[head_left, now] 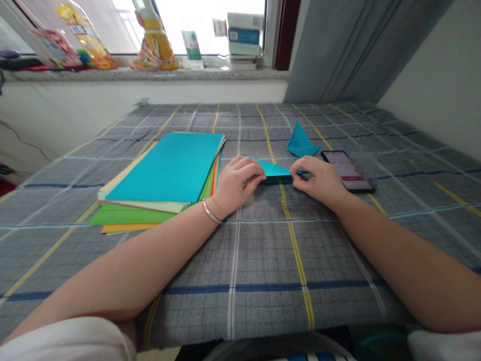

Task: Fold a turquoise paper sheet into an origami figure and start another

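A small folded teal paper [276, 169] lies flat on the grey checked cloth [263, 250]. My left hand [236, 183] pinches its left end, fingers curled over the edge. My right hand [317, 179] pinches its right tip with thumb and forefinger. A silver bangle [210, 213] circles my left wrist. A second folded teal paper shape [300, 142] rests just beyond my right hand.
A stack of coloured paper sheets [165, 175], teal on top, lies left of my hands. A phone [347, 170] with its screen lit sits right of my right hand. Packets and boxes [240, 35] line the windowsill at the back.
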